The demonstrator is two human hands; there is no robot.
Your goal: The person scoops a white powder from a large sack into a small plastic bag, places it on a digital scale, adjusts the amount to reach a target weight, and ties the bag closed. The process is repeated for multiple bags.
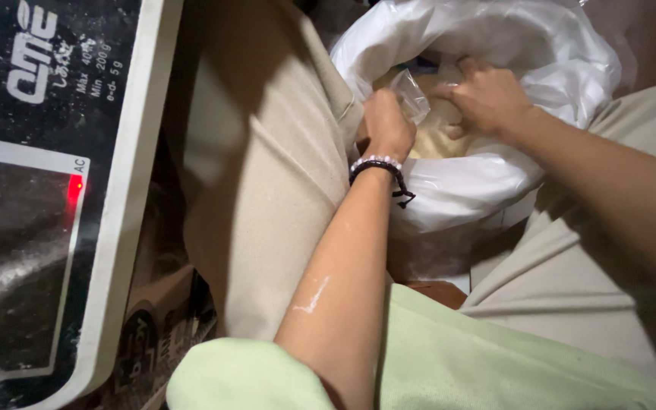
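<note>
Pale green fabric [449, 357] of the person's top filled the bottom of the view, nearest the camera, and both bare forearms were stretched forward from it between knees clad in beige trousers [267, 197]. Held between those knees was a large white plastic sack [540, 53], apparently so that it was kept upright and its mouth stayed open without a hand being spent on it. Inside, a pale yellowish, grainy content [436, 140] could be seen, though its kind could not be told.

At the sack's near rim the left hand [387, 125] was clenched on the edge of a small clear plastic bag [411, 93], which was held just above the content, seemingly with its mouth kept open. A beaded bracelet [377, 167] was worn on that wrist. The right hand [487, 95] was lowered into the sack beside the small bag, fingers curled down onto the content; whether anything was gripped could not be told.

To the left, an electronic scale [47, 190] with a red indicator light was set close by, within easy reach.
</note>
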